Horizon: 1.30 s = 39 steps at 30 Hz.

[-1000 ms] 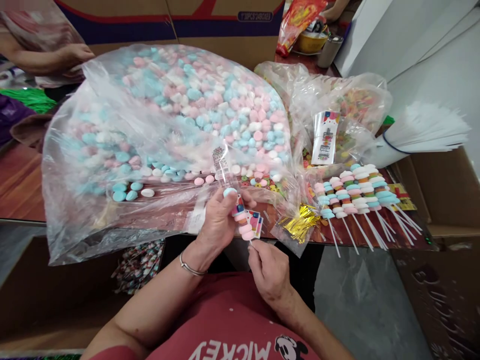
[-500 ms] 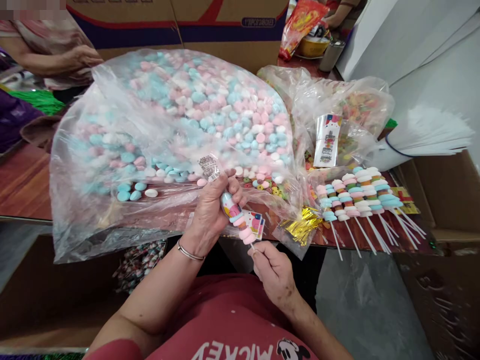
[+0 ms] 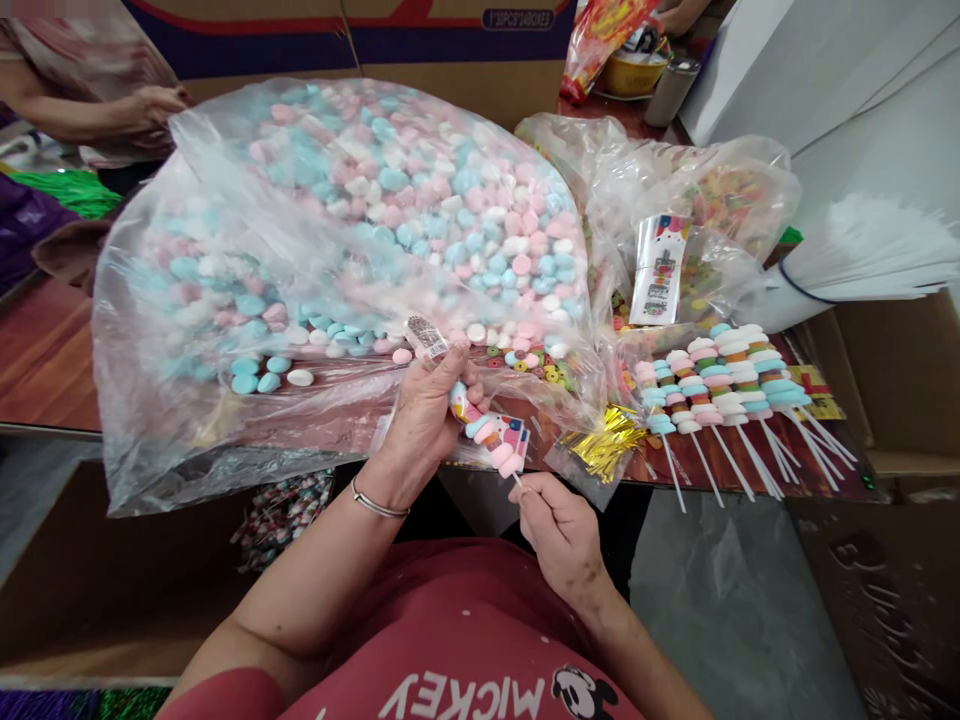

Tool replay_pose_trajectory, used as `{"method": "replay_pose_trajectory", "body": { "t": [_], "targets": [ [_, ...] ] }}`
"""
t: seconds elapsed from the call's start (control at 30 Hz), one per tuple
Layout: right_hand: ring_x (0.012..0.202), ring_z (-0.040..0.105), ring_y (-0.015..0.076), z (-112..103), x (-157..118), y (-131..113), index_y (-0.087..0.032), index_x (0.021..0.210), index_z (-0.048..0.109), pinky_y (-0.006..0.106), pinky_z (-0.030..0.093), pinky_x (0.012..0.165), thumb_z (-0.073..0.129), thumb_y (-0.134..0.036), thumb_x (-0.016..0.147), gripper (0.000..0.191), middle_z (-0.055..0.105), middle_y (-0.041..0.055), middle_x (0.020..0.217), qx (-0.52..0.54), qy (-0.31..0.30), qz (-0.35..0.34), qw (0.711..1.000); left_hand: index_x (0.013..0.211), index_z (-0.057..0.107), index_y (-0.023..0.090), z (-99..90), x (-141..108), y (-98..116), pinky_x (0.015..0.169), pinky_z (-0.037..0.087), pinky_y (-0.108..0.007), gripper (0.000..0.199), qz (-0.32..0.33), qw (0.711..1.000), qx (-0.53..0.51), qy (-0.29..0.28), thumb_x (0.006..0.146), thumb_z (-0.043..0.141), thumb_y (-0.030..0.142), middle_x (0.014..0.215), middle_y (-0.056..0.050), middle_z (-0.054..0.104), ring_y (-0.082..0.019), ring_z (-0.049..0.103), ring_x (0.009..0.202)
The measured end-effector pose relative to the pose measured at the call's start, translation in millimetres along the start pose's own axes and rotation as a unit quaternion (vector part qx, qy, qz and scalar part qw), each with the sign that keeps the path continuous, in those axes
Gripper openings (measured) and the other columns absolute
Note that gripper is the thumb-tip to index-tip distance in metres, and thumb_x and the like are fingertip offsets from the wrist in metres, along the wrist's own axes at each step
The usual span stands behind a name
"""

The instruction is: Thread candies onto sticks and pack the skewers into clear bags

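Observation:
My left hand [image 3: 439, 400] is closed around a printed clear plastic sleeve [image 3: 426, 336], whose labelled end sticks out above the thumb. Part of a candy skewer [image 3: 493, 443], with pink, blue and brown pieces, sits inside or against the sleeve; its upper end is hidden by my fingers. Below the candy, my right hand [image 3: 559, 530] pinches the white stick. Behind the skewer, more printed sleeves [image 3: 517, 432] lie at the table edge. Gold twist ties [image 3: 604, 443] rest on a clear bag to the right.
A large clear bag of pastel marshmallows [image 3: 390, 230] covers the middle of the table. To the right are a bag of gummy rings [image 3: 720, 200], a sleeve bundle [image 3: 660, 270], several finished skewers [image 3: 720, 385] and white sticks [image 3: 877, 250]. A co-worker's hand [image 3: 157, 105] shows at upper left.
Both hands have shifted slightly right with the skewer and sleeve, the right hand still on the stick. The camera view has moved a little. The co-worker's hands have shifted.

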State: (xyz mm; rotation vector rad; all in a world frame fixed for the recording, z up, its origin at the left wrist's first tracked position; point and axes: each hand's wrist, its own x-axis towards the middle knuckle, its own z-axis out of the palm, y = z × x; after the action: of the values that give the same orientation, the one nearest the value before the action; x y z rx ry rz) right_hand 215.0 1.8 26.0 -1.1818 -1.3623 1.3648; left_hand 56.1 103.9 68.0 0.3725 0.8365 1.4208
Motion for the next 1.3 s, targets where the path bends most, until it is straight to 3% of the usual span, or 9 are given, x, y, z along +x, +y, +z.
{"method": "replay_pose_trajectory", "body": {
  "t": [0.2,0.47,0.57,0.67,0.77,0.87,0.97,1.1,1.3],
  "targets": [
    [0.049,0.047,0.0085,-9.8,4.4,-5.6,-0.015,0.082,0.064,0.023,0.036,0.052,0.043,-0.016,0.096,0.026,0.055,-0.0025,0.056,-0.380,0.041,-0.250,0.889,0.065,0.052,0.016,-7.0,2.3,4.5,0.038,0.046,-0.022,0.047,-0.011,0.996,0.085,0.014,0.055,0.092,0.039,0.052,0.006,0.055,-0.008,0.051,0.039],
    [0.044,0.044,0.0107,8.8,5.7,7.9,-0.011,0.089,0.066,0.029,0.033,0.052,0.051,-0.006,0.091,0.015,0.052,-0.0037,0.048,-0.511,0.154,-0.349,0.770,0.069,0.050,0.018,-5.1,-5.2,-11.1,0.042,0.049,-0.021,0.050,0.011,0.998,0.043,0.045,0.055,0.092,0.041,0.052,0.009,0.051,-0.007,0.051,0.041],
    [0.045,0.046,0.0103,15.9,5.4,13.8,-0.010,0.093,0.065,0.029,0.033,0.052,0.052,-0.006,0.091,0.014,0.055,-0.0030,0.050,-0.488,0.146,-0.350,0.786,0.069,0.049,0.018,-2.0,-7.4,-19.0,0.043,0.049,-0.021,0.048,0.016,0.998,0.014,0.059,0.059,0.091,0.041,0.055,0.009,0.051,-0.006,0.050,0.042],
    [0.046,0.045,0.0089,20.0,2.6,15.8,-0.015,0.088,0.064,0.026,0.033,0.050,0.048,-0.014,0.093,0.017,0.055,-0.0031,0.054,-0.344,0.090,-0.254,0.899,0.069,0.049,0.018,1.2,-8.3,-20.8,0.045,0.050,-0.020,0.045,0.002,0.999,-0.017,0.045,0.063,0.089,0.037,0.057,0.008,0.052,-0.005,0.046,0.042],
    [0.040,0.035,0.0071,21.1,-0.1,14.9,-0.018,0.082,0.060,0.022,0.028,0.043,0.045,-0.028,0.095,0.022,0.043,-0.0075,0.048,-0.036,0.009,-0.034,0.999,0.072,0.050,0.017,1.8,-6.9,-16.1,0.045,0.048,-0.019,0.038,-0.041,0.998,-0.043,0.028,0.070,0.085,0.032,0.058,0.007,0.053,-0.004,0.044,0.042],
    [0.035,0.021,0.0059,20.3,-0.1,14.0,-0.020,0.076,0.056,0.021,0.022,0.039,0.048,-0.035,0.092,0.024,0.029,-0.0118,0.040,0.218,-0.027,0.096,0.971,0.072,0.052,0.017,0.0,-4.7,-9.6,0.044,0.047,-0.018,0.031,-0.058,0.997,-0.038,0.035,0.077,0.080,0.030,0.059,0.006,0.054,-0.005,0.048,0.044],
    [0.035,0.020,0.0055,17.8,1.3,13.8,-0.019,0.075,0.056,0.021,0.020,0.039,0.050,-0.037,0.091,0.024,0.028,-0.0120,0.040,0.241,-0.021,0.101,0.965,0.072,0.052,0.016,-1.6,-4.1,-6.1,0.043,0.046,-0.017,0.030,-0.063,0.997,-0.034,0.039,0.080,0.077,0.029,0.058,0.006,0.053,-0.005,0.048,0.043],
    [0.042,0.036,0.0072,12.7,3.8,14.2,-0.018,0.081,0.062,0.022,0.029,0.044,0.047,-0.027,0.095,0.022,0.044,-0.0064,0.049,-0.049,0.021,-0.046,0.998,0.072,0.051,0.016,-1.5,-6.9,-7.0,0.044,0.047,-0.018,0.032,-0.067,0.996,-0.039,0.040,0.079,0.078,0.032,0.057,0.007,0.052,-0.005,0.047,0.043],
    [0.046,0.048,0.0107,8.5,7.4,19.4,-0.014,0.096,0.069,0.028,0.037,0.053,0.052,-0.009,0.090,0.019,0.059,-0.0012,0.054,-0.426,0.145,-0.335,0.828,0.070,0.048,0.018,-1.8,-10.2,-12.7,0.043,0.046,-0.019,0.043,-0.051,0.998,0.000,0.048,0.071,0.085,0.040,0.057,0.008,0.051,-0.007,0.050,0.044]
  ]
}}
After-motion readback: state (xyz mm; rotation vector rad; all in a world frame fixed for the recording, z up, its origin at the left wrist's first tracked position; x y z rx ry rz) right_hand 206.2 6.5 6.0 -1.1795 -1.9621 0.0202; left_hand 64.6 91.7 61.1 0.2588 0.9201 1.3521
